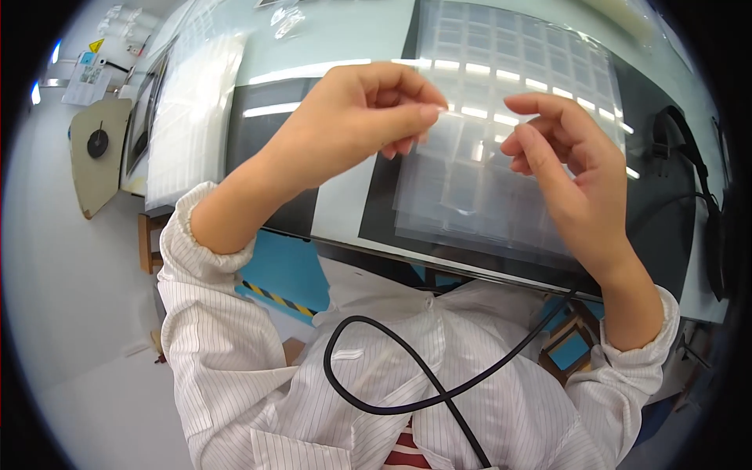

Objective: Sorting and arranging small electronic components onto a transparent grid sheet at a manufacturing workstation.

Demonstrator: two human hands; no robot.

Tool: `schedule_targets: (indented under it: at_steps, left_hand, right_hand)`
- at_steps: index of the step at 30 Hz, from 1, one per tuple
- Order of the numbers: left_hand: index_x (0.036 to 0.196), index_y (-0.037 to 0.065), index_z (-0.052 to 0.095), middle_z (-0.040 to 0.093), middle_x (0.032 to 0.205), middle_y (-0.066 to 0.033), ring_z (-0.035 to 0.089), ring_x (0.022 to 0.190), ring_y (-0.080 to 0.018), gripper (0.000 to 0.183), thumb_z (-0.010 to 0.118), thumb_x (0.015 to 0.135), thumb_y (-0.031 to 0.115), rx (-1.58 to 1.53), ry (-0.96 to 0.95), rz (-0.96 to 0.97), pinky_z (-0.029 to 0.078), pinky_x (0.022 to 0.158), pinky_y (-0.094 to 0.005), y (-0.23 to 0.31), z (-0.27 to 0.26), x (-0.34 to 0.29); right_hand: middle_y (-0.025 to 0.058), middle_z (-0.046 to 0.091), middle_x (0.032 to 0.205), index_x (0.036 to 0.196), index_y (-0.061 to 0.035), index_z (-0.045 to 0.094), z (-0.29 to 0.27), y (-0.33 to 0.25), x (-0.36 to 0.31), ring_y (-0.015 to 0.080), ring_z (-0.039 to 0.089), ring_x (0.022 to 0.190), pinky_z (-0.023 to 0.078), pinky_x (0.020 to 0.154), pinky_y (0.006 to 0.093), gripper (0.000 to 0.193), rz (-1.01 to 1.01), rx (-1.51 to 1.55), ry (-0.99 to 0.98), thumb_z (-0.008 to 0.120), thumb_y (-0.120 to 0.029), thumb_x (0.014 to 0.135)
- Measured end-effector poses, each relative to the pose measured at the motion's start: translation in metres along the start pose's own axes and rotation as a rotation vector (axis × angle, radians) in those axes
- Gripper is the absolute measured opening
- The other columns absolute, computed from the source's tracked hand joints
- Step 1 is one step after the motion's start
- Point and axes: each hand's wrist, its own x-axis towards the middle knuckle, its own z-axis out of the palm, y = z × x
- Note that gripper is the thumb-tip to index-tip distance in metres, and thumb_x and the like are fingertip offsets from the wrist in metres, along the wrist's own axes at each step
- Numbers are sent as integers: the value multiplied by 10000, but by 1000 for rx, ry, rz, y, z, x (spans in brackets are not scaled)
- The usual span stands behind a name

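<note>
Above the table, my left hand (364,117) is closed in a pinch, thumb against the bent index finger. Whatever may be between those fingertips is too small or too clear to make out. My right hand (576,168) hovers to the right with its fingers loosely curled, thumb and index apart, and nothing visible in it. Under both hands lies a stack of clear plastic sheets (446,176) marked with a grid of rectangular cells. The sheets overlap unevenly, and ceiling lights glare across them. Neither hand appears to touch the stack.
Dark mats (274,192) lie on the pale table (337,196). A pile of whitish translucent sheets (192,129) stands at the left. A black strap (681,129) lies at the right edge. One black cable (392,329) loops before my striped coat. Clear plastic wrap (288,22) rests at the back.
</note>
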Motion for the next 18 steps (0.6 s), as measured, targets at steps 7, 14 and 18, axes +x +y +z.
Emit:
schedule_targets:
  at_steps: [7, 14, 18]
  left_hand:
    - [1109, 2, 670, 656, 832, 9, 596, 743, -47, 209, 678, 960, 148, 80, 50, -178, 485, 672, -195, -11, 13, -32]
    - [1105, -31, 656, 665, 855, -13, 614, 784, -54, 202, 674, 947, 95, 218, 102, -92, 506, 731, -200, -16, 24, -32]
    - [1097, -36, 654, 664, 852, -16, 619, 790, -60, 199, 675, 946, 92, 204, 113, -97, 511, 741, -204, -17, 25, -33]
  right_hand:
    - [140, 667, 910, 1020, 14, 683, 10, 11, -3, 296, 652, 819, 523, 734, 349, 218, -602, -611, -144, 681, 100, 820]
    - [138, 651, 967, 1028, 11, 682, 10, 15, -3, 285, 648, 874, 526, 745, 350, 217, -581, -618, -166, 674, 95, 829]
    - [132, 629, 993, 1053, 7, 682, 11, 16, -4, 285, 632, 879, 523, 743, 346, 250, -576, -636, -202, 673, 92, 818]
